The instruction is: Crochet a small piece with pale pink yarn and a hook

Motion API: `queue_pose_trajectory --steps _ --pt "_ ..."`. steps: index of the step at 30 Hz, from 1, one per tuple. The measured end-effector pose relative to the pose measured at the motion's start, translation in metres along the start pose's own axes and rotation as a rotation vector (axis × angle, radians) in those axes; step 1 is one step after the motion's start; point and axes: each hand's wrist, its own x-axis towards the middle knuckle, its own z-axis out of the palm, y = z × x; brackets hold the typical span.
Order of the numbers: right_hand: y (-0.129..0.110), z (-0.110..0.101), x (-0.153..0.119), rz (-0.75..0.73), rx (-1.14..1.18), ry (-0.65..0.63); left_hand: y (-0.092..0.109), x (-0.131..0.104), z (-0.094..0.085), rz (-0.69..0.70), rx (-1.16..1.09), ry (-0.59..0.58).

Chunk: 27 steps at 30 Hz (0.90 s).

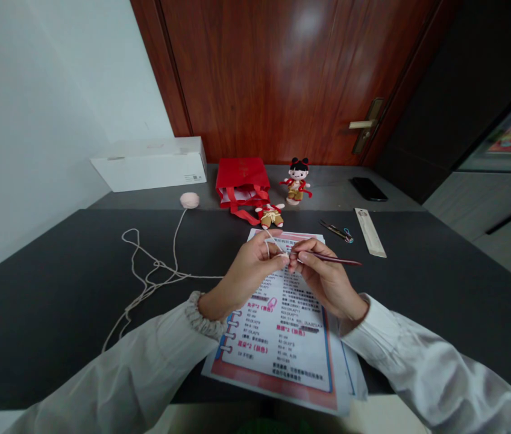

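Note:
My left hand [255,259] pinches a small pale piece of crochet [284,255], with a strand of yarn looped over its raised finger. In my right hand [321,271] is a dark reddish crochet hook [339,260], its tip meeting the piece between both hands. The pale yarn [160,265] trails left across the table in loose loops and runs up to a small pink ball [189,200]. Under my hands lie printed pattern sheets [291,386] with pink headings. The fingertips hide most of the piece.
Behind the sheets stand a crocheted doll [298,181], a red bag [243,175] and a headless doll body [271,216]. Small scissors [337,231], a pale flat packet [370,232] and a black phone [368,188] lie to the right. A white box [151,164] sits back left.

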Motion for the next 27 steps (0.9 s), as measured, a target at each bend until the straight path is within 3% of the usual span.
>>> queue_pose_trajectory --steps 16,27 --pt "-0.0001 -0.0024 0.0017 0.085 0.143 -0.02 -0.0055 0.003 -0.0047 0.074 0.171 0.091" --pt "0.0032 -0.0023 0.0014 0.157 0.213 -0.031 -0.0041 0.0021 -0.0024 0.105 0.209 0.048"
